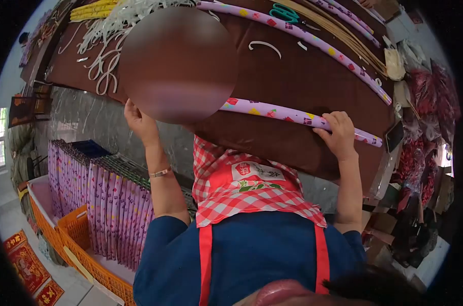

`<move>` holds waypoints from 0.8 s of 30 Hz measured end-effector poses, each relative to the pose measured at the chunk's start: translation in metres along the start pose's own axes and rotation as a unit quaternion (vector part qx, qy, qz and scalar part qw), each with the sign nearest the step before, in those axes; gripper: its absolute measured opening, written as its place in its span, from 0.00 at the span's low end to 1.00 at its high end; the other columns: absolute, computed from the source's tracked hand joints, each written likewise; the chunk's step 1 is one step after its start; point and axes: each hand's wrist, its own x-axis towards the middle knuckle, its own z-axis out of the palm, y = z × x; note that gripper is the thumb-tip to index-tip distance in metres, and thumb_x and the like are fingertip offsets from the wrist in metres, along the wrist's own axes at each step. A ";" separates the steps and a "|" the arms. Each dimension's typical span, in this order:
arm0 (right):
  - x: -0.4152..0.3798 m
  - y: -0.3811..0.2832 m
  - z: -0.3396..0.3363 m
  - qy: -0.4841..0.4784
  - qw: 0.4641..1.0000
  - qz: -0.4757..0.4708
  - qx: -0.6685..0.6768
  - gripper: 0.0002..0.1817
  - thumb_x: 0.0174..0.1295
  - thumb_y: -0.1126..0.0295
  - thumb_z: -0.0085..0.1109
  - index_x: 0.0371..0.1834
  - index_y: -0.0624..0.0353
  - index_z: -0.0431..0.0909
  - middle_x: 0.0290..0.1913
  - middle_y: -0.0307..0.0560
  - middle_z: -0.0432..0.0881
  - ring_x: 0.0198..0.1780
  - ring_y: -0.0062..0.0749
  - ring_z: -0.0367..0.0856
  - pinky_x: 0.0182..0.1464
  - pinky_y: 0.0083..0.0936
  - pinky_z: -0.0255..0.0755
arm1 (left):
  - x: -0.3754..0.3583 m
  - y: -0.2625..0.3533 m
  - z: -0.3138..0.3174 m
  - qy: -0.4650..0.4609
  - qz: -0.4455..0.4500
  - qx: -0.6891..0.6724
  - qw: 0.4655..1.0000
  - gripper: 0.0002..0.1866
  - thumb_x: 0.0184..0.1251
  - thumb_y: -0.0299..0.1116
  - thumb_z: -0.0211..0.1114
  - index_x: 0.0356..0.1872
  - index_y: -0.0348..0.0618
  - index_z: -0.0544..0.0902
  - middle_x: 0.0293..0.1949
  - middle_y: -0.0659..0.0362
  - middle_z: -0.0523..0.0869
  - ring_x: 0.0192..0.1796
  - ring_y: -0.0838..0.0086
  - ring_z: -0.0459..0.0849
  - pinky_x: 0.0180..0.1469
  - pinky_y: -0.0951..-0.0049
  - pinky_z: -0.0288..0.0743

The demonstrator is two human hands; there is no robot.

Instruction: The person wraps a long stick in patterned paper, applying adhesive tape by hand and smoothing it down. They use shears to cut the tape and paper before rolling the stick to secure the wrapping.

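A long lilac roll with a red, yellow and purple pattern [267, 109] lies along the near edge of the brown table [287, 74]. My right hand [337, 132] has its fingers wrapped over this roll near its right end. At the near table edge on the left is my left hand [138, 121], its fingers bent together; a round blur covers the area beside it, so what its fingertips hold, if anything, is hidden. The same blur hides the left part of the roll. A second patterned roll [313, 41] lies farther back.
White strips [104, 35] lie tangled at the back left, near yellow bundles [93, 10]. Green-handled scissors [284, 13] and thin sticks [343, 33] are at the back. An orange crate [76, 227] with patterned rolls [116, 209] stands below left. A dark phone-like object [394, 136] lies at right.
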 end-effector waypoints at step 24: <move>0.105 0.148 0.043 0.084 0.971 0.063 -0.217 0.19 0.67 0.56 0.59 0.54 0.54 0.79 0.44 0.53 0.77 0.46 0.52 0.75 0.47 0.45 0.72 | -0.119 -0.044 -0.091 -0.031 -0.078 0.248 0.965 0.10 0.66 0.32 0.65 0.43 0.36 0.83 0.34 0.53 0.87 0.37 0.73 0.86 0.42 0.72 0.78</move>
